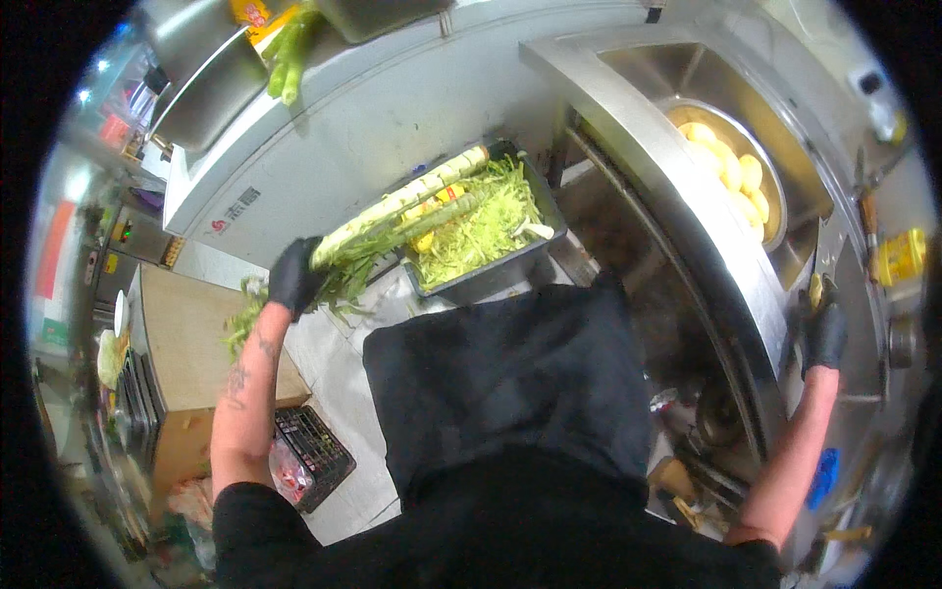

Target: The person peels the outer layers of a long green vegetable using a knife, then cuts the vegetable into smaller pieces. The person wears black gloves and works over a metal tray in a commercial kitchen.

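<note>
L hand (296, 276) closed round the leafy end; pale stalk (392, 210) runs fwd-right from that grip, far tip over the bin (515, 272) of peelings (481, 236). Prob. mid-trim. R hand (824, 337), well off right, grips small yellowish item (815, 289), can't ID. Next prob. needs steady L hold.

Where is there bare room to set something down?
The tan box top beside the left forearm looks bare, as do the steel strip left of the sink and the floor patch between the black crate and apron. Crowded: the left hand, holding leafy stalks; the bin, heaped with green peelings; the bowl of pale yellow vegetables.
</note>
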{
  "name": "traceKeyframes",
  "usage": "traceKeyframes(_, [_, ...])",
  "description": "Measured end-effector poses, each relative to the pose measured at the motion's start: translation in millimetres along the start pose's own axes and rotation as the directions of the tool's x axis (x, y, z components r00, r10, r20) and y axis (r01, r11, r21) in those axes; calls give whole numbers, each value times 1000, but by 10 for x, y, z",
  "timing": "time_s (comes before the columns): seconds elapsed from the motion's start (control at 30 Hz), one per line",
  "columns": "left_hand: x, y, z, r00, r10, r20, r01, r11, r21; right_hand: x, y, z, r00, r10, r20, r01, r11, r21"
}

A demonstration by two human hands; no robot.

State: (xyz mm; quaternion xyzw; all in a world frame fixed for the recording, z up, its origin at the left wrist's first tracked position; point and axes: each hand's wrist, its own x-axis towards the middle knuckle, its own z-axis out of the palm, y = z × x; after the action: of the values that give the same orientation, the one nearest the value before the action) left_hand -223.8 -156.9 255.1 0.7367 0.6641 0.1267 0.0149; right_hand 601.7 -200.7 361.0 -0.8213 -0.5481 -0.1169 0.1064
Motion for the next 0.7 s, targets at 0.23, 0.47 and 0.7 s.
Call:
traceKeyframes(0.23, [48,117,618,972,-80,219,147,941,-305,271,354,329,998,47,40,-49,998,40])
traceKeyframes(0.47, [-161,230,648,974,-153,167,211,884,-418,184,10,-15,860,-141,-491,246,957,155])
traceKeyframes(0.7, [166,561,518,987,-94,130,158,713,-684,-161,-1527,-434,961,252,-116,69,186,980])
